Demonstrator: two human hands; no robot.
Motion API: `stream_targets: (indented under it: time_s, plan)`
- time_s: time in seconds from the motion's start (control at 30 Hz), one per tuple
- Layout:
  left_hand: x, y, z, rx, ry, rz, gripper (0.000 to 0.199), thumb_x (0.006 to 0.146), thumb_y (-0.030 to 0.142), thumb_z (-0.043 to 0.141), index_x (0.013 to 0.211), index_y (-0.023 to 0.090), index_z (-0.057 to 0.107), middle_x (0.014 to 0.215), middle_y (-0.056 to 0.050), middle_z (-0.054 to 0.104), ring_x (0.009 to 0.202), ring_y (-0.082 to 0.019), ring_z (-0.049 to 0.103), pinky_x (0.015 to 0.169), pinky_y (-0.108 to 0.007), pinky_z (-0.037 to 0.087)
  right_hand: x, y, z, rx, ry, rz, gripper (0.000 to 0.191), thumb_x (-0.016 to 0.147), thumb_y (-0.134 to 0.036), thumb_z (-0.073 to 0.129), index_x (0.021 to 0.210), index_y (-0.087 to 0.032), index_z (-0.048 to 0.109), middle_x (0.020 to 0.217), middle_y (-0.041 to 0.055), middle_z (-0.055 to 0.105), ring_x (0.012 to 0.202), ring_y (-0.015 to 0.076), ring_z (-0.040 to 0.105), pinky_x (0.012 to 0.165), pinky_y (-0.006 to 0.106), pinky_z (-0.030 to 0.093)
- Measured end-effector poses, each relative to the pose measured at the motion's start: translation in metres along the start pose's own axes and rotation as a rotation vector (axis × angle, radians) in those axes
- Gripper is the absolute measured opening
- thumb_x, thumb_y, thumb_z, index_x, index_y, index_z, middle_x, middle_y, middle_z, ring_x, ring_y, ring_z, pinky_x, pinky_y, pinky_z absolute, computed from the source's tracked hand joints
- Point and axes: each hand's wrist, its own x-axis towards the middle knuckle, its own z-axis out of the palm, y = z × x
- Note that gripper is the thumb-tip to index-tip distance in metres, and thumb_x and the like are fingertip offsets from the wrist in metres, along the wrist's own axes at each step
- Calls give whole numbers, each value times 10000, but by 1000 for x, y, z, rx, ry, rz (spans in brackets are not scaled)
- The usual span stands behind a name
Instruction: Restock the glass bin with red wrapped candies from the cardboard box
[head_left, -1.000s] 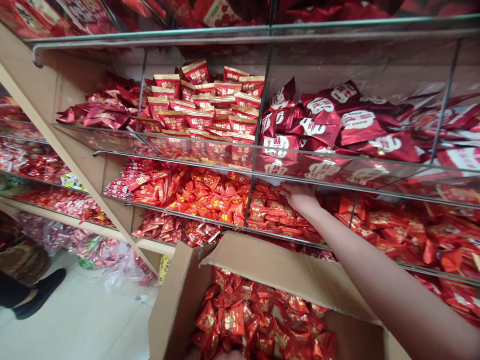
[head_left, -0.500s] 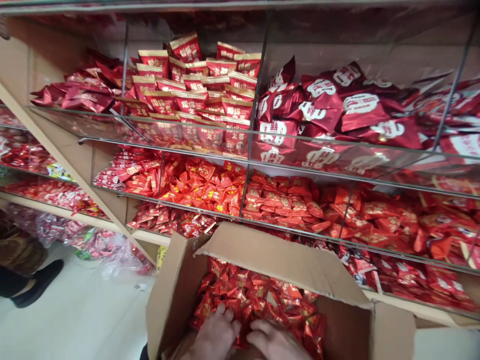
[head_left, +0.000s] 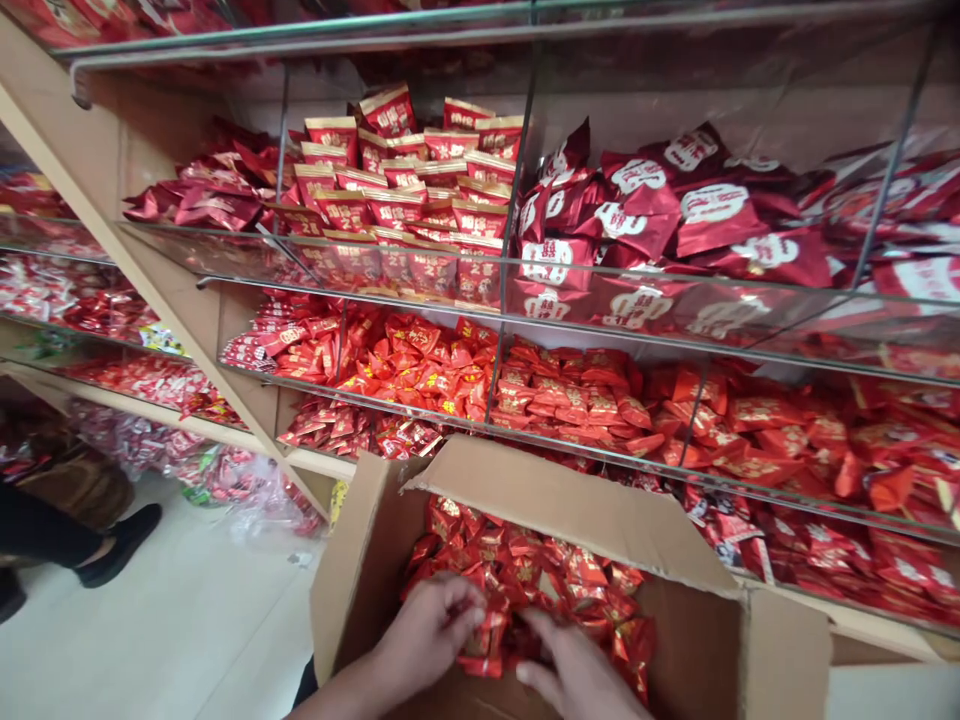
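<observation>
An open cardboard box (head_left: 694,640) holds a heap of small shiny red candy packets (head_left: 517,560). My left hand (head_left: 431,630) reaches into the box from the lower left, its thumb and fingers closed at the edge of a red candy packet (head_left: 486,640). To the right of that packet is my right hand (head_left: 574,665), with its index finger stretched out and its thumb apart. Its fingertips are close to the packets, and I see nothing held between them. The right hand's other fingers are partly hidden.
Behind the box rise glass-fronted shelves (head_left: 637,345) with red packets. Gold-edged packets (head_left: 397,210) and larger dark red bags (head_left: 712,215) fill the upper row. At the left, a person's dark shoe (head_left: 120,545) rests on the pale floor (head_left: 187,620) near plastic-wrapped packets (head_left: 277,500).
Both hands have lifted slightly among the packets, and more of the left forearm shows. A packet now stands out by the left fingertips. The view has shifted, moving the left-side shelves rightward.
</observation>
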Motion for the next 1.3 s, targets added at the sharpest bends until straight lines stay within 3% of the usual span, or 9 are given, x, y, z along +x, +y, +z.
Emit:
stream_targets:
  time_s: [0.07,0.13,0.23,0.43,0.6,0.83,0.97,1.17,1.3]
  plan:
    - [4,21,-5,-424,133,-59,110,697,245,599,652,145,609,607,10,572,590,-115,492,586,-220,385,-3,-22,-11,362,52,-43,470,698,-276,595,1159,-250,506,976,34,629,857,187,585,762,315,449]
    - [10,39,-5,-571,165,-74,148,654,276,652,658,132,614,555,31,538,533,-89,451,556,-211,372,-5,-44,-19,550,127,-65,295,749,-341,556,1017,-218,562,770,-8,588,681,135,539,635,255,433]
    - [17,55,-3,-683,180,-94,232,631,315,684,753,126,628,578,30,551,532,-75,455,554,-205,380,-5,-68,-25,608,252,-106,215,777,-391,530,793,-182,576,603,-47,449,549,98,397,529,216,345]
    - [16,71,-1,-1028,251,-89,279,652,305,699,877,164,612,742,7,608,644,-84,538,596,-197,426,-2,-84,-31,743,400,-76,209,764,-387,563,697,-189,542,606,-49,437,569,101,368,557,211,319]
    - [13,68,2,-953,100,-17,199,636,250,715,795,153,645,715,18,643,672,-91,556,700,-225,445,3,-83,-29,952,403,-79,144,765,-345,580,727,-205,576,678,-42,487,634,102,407,625,214,347]
    - [16,59,5,-812,232,75,149,634,234,708,762,171,665,726,17,639,669,-108,569,666,-221,466,0,-85,-28,1212,386,21,128,674,-324,683,707,-225,610,688,-45,560,690,106,481,662,218,394]
    - [12,69,3,-747,69,179,288,723,258,634,1008,221,631,1042,-41,630,964,-191,556,856,-290,425,-4,-92,-32,1191,466,79,187,657,-362,687,799,-255,628,776,-27,614,776,136,534,742,261,425]
    - [4,76,-4,-840,-53,66,153,710,260,653,816,151,662,619,8,605,576,-97,524,590,-204,438,-16,-102,-41,798,472,-68,174,733,-375,599,720,-217,669,681,6,611,690,165,561,699,274,459]
    - [2,71,-7,-953,-101,13,214,660,283,706,785,138,611,577,24,572,492,-57,483,511,-173,416,-22,-102,-49,758,413,-29,238,737,-407,585,758,-201,702,736,40,655,725,194,595,705,279,476]
